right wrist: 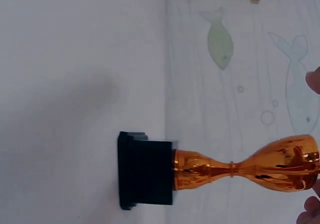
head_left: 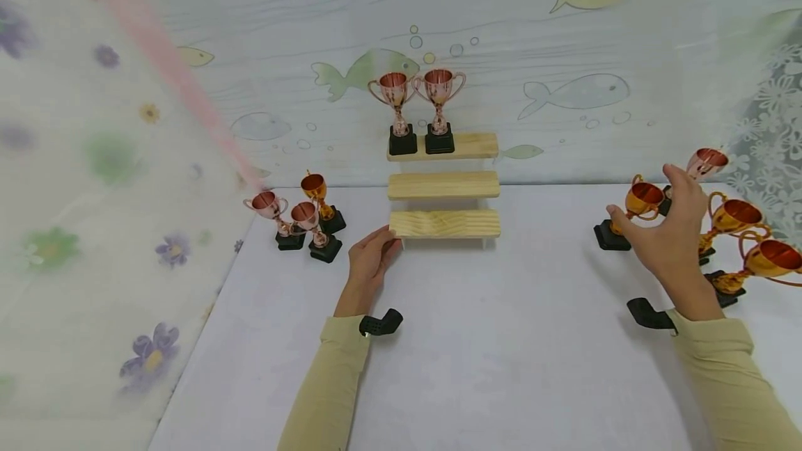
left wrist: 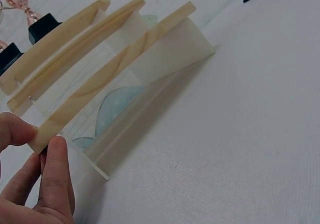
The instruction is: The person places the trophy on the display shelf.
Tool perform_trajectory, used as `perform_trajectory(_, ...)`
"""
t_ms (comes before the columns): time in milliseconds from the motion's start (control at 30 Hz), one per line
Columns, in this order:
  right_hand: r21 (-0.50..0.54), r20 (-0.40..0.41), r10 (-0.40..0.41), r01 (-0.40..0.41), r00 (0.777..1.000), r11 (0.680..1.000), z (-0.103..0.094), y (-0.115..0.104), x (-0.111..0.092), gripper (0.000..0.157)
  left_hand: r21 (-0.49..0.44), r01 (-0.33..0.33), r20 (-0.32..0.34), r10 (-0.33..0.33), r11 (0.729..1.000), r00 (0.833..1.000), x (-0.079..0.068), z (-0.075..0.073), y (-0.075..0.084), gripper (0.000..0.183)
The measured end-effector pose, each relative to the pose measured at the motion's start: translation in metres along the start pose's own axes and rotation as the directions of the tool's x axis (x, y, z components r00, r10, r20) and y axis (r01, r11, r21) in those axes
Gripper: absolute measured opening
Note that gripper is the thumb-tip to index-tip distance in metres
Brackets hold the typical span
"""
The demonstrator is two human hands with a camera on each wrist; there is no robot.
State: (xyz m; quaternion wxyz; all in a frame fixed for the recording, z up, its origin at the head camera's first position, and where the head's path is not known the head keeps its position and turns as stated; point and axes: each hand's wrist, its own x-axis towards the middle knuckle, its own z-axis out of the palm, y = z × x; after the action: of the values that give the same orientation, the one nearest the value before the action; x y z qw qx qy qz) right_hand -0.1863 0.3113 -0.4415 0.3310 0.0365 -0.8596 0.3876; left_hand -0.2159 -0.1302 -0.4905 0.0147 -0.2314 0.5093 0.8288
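My left hand [head_left: 370, 261] pinches the left end of the lowest wooden board of a three-step display stand [head_left: 445, 224]; in the left wrist view the thumb lies on one side of the board [left wrist: 117, 68], fingers on the other. My right hand [head_left: 673, 239] is spread at a gold trophy cup [head_left: 644, 196], thumb on its left and fingers on its right. In the right wrist view, that gold trophy [right wrist: 220, 170] stands on its black base, fingertips [right wrist: 311, 206] right at the rim and a gap on the thumb side.
Two rose-gold trophies [head_left: 441, 89] stand on the top board. Left of the stand, two rose-gold trophies [head_left: 305, 216] and one gold trophy [head_left: 314, 187] are grouped. Beside my right hand are two more gold trophies [head_left: 739, 216] and a rose-gold trophy [head_left: 708, 163]. A patterned backdrop [head_left: 564, 138] rises behind.
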Motion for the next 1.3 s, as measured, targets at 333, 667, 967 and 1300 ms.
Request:
perform_trajectory(333,0.152,-0.050,0.250,-0.240,0.967,0.959,0.024,0.009,-0.013,0.083,0.003,-0.003,0.013,0.003,1.000,1.000,-0.002,0.000,0.001,0.036)
perform_trajectory(667,0.323,-0.155,0.340,-0.278,0.927,0.905,0.034,0.012,-0.009,0.062,-0.011,-0.003,0.015,0.003,1.000,1.000,-0.004,0.003,0.002,0.035)
perform_trajectory(967,0.354,-0.213,0.334,-0.246,0.918,0.902,0.039,0.014,-0.009,0.050,-0.023,0.004,0.010,-0.004,1.000,1.000,-0.003,0.003,0.002,0.036)
perform_trajectory(1300,0.362,-0.207,0.299,-0.211,0.931,0.908,0.043,0.007,-0.015,0.052,-0.020,0.003,0.007,-0.003,1.000,1.000,-0.002,0.001,0.002,0.036)
